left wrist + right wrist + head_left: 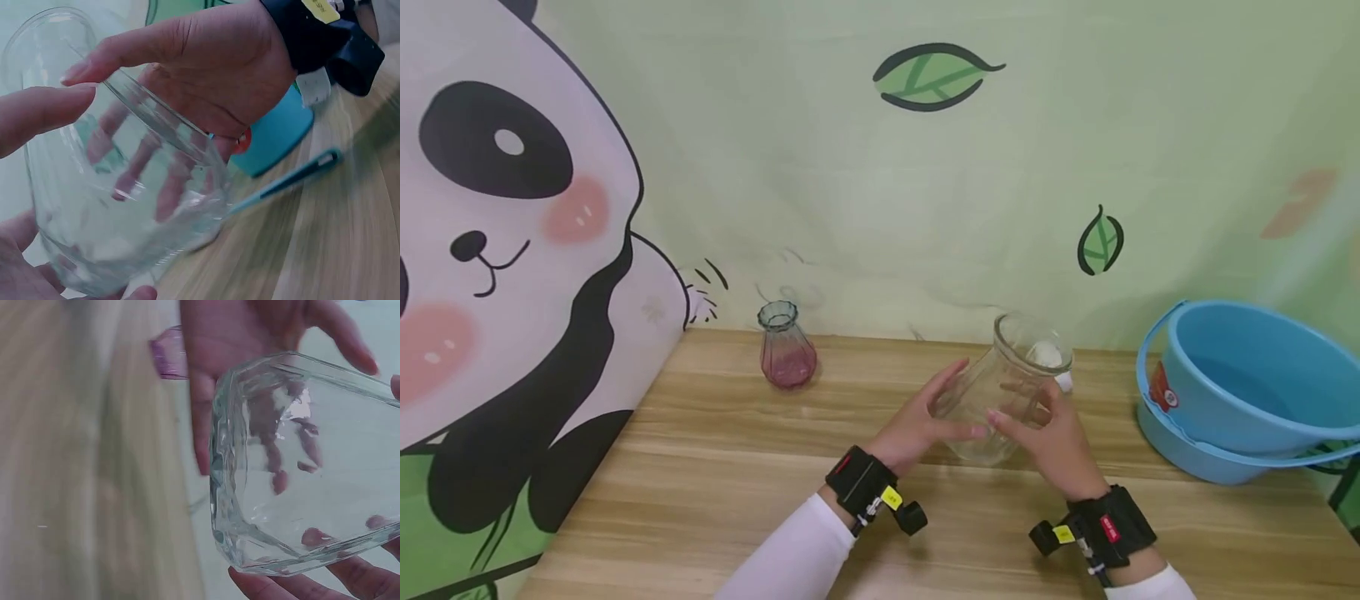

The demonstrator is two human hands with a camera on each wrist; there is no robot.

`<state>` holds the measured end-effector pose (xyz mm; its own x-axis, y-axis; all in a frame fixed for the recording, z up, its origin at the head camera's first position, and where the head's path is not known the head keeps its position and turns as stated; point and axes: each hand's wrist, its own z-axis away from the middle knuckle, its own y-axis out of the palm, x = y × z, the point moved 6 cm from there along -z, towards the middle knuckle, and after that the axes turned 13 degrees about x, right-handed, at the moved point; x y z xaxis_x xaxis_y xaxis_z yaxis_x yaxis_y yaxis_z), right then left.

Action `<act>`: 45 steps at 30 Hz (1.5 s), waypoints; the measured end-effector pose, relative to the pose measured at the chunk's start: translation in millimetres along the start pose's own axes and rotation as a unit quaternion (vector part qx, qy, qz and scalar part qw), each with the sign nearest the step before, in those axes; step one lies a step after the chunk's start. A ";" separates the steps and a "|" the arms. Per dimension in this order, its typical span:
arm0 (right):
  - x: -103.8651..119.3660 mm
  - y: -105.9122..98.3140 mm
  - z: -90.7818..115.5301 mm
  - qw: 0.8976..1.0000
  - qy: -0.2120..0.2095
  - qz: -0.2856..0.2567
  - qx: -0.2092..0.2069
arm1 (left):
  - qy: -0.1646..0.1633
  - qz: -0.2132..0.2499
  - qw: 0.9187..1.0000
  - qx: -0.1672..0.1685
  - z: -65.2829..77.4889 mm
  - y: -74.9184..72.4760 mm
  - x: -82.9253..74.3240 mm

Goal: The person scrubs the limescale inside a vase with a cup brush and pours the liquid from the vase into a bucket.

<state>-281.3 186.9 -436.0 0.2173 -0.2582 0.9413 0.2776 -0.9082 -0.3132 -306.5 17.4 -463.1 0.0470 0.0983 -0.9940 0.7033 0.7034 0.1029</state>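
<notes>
A clear glass vase (981, 446) is tilted above the table, its round mouth leaning to the right and away from me. My left hand (917, 429) grips its left side, thumb across the front. On the right side, my right hand (1063, 442) holds it with the thumb near the left thumb. Fingers of both hands show through the glass body (350, 462) in the wrist views. Behind the vase lies a white rounded thing (1047, 357), partly seen through the glass. A teal handle (294, 178) reaches out beside the vase in the left wrist view.
A small ribbed vase (788, 354), pink below and bluish above, stands at the back left of the wooden table (700, 467). Blue buckets or basins (1217, 400) with a handle stand at the right. A panda-print cloth (775, 167) hangs behind.
</notes>
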 end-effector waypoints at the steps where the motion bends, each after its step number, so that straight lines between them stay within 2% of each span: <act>1: 2.8 -2.7 -0.5 1.000 -0.004 -0.007 -0.006 | -0.001 0.019 1.000 0.001 -1.9 1.8 -0.8; 4: 9.7 -11.6 -2.3 1.000 -0.007 0.004 -0.028 | 0.002 0.083 0.997 0.007 -7.3 7.4 -1.4; 6: 14.3 -17.2 -4.1 0.999 -0.012 0.003 -0.042 | 0.018 0.124 0.992 0.015 -11.4 11.5 -2.3; 9: 19.6 -25.3 -6.3 0.998 -0.017 -0.013 -0.058 | 0.051 0.150 0.987 0.036 -17.5 16.7 -6.9; 13: 25.8 -36.4 -6.5 0.996 -0.015 -0.038 -0.079 | 0.079 0.152 0.984 0.047 -26.0 23.7 -15.6; 22: 36.0 -55.6 -7.9 0.981 -0.033 -0.151 -0.113 | 0.100 0.162 0.982 0.012 -45.9 36.7 -35.1; 28: 40.5 -65.7 -11.7 0.966 -0.071 -0.218 -0.116 | 0.087 0.120 0.989 -0.016 -60.6 38.0 -48.4; 34: 42.8 -71.7 -10.2 0.955 -0.101 -0.258 -0.110 | 0.066 0.029 0.996 -0.048 -69.5 38.0 -62.1; 45: 43.4 -90.1 -3.4 0.933 -0.144 -0.310 -0.112 | 0.070 -0.078 0.992 -0.063 -86.9 49.5 -90.2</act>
<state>-300.0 256.4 -366.5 0.3318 0.4103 0.8494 0.2383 -0.9077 0.3454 -337.6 104.5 -365.2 -0.1607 0.0725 -0.9843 0.5990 0.7998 -0.0389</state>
